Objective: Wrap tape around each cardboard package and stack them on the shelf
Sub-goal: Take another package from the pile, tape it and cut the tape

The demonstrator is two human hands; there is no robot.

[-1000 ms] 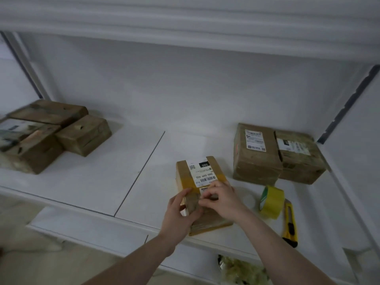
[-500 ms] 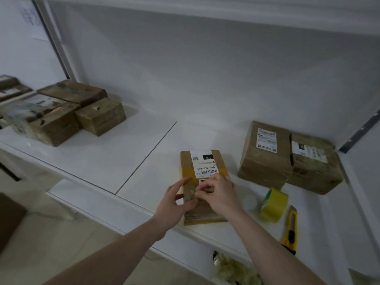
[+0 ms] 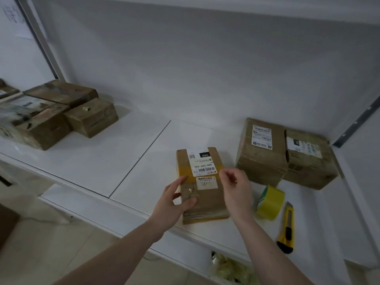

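Note:
A small cardboard package with a white barcode label lies near the front edge of the white shelf. A yellow tape band crosses its top. My left hand grips the package's left side, thumb on top. My right hand hovers at the package's right edge with its fingers curled and the tips at the end of the tape band; whether they pinch the tape is unclear. A yellow tape roll stands just right of my right hand.
A yellow utility knife lies by the roll. Two labelled boxes stand side by side at the back right. Several brown boxes sit grouped at the left. A crumpled bag shows below the shelf.
My right hand has slid from the top of the package to its right edge, uncovering the lower label. My left hand stays on the left side. The camera view has shifted.

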